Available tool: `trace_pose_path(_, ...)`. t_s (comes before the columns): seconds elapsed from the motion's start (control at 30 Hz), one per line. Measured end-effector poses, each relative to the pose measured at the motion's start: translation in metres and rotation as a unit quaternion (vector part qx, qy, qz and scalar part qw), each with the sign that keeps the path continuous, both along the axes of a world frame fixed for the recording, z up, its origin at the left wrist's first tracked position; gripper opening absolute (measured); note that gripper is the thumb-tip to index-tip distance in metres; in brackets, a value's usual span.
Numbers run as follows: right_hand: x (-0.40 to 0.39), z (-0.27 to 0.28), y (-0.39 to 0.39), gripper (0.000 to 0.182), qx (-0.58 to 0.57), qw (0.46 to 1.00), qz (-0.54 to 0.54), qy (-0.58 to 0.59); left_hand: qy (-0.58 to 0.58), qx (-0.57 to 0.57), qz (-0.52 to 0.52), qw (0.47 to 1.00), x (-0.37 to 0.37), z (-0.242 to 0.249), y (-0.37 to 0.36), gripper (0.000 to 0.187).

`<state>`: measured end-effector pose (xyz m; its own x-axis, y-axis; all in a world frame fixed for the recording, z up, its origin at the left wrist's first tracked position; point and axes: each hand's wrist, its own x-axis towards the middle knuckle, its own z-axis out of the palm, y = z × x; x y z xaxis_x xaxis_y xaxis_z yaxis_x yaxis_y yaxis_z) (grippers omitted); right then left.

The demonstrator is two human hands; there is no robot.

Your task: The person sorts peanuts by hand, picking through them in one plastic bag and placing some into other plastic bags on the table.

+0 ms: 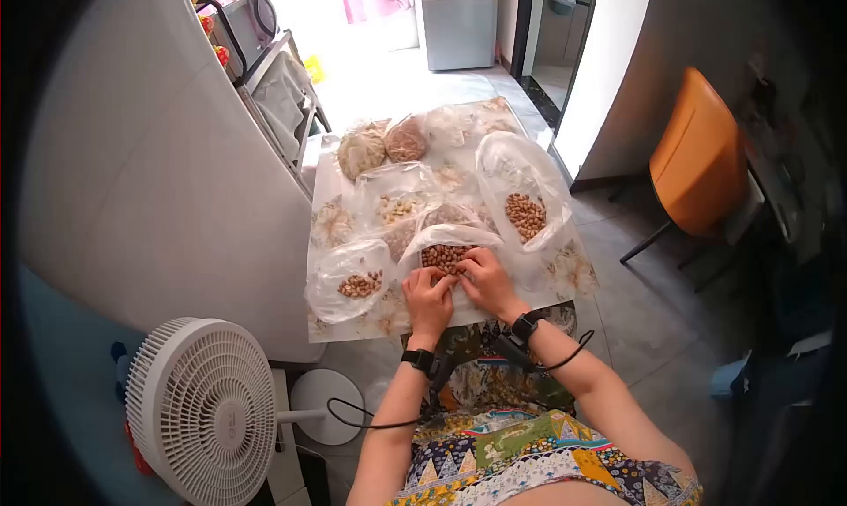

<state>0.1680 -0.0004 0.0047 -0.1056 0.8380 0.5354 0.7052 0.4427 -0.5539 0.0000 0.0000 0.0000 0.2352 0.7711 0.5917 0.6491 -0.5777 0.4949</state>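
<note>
An open clear plastic bag (415,257) lies near the table's front edge, with a heap of brown kernels (444,256) inside that look like shelled peanuts or beans. At the bag's near rim is my left hand (429,301), its fingers bent and pressed together. My right hand (487,285) meets it from the right, fingers curled over the kernels and the thumb close to the left fingertips. Whatever lies between the fingertips is too small to make out. To the left, a second bag (328,272) holds a smaller pile of brown kernels (361,284).
A bag of brown kernels (527,217) is at the right, and one with pale pieces (399,209) at centre left. Two full bags (362,150) (406,140) stand at the back. A white fan (216,418) is left of me; an orange chair (701,157) is to the right.
</note>
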Motion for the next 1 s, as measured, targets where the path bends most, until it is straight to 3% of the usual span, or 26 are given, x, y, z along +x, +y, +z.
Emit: trace_pose_path(1.0, -0.006, -0.007, -0.002, 0.014, 0.023, 1.0, 0.001, 0.021, 0.014, -0.007, 0.032, 0.999, 0.003, -0.002, 0.002, 0.016)
